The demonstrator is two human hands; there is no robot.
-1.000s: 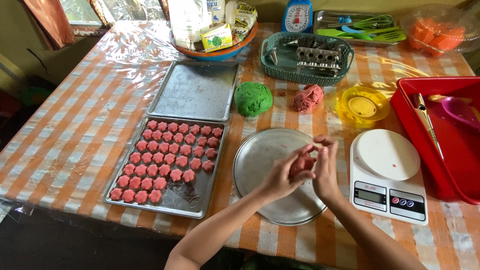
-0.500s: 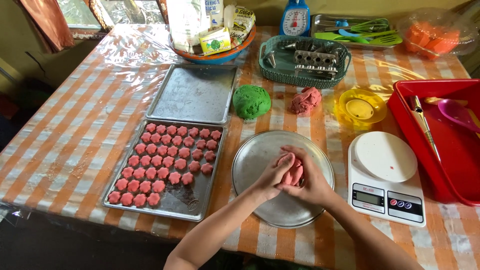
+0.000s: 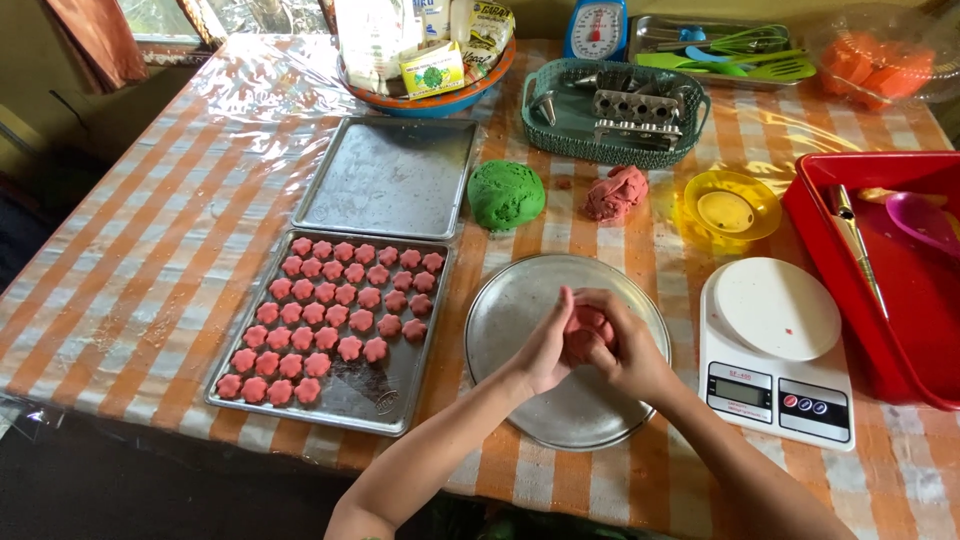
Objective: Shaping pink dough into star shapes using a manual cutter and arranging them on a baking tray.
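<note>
Your left hand [image 3: 545, 350] and right hand [image 3: 625, 345] cup a lump of pink dough [image 3: 588, 330] between the palms, closed around it. You hold it over the round metal pan [image 3: 520, 310], so crumbs land there, beside the tray of pink flower pieces [image 3: 330, 325].

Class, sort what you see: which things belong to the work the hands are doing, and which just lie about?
In use: left hand, right hand, pink dough piece, round metal pan, tray of pink flower shapes.
Lying about: green dough ball, kitchen scale, red tub.
</note>
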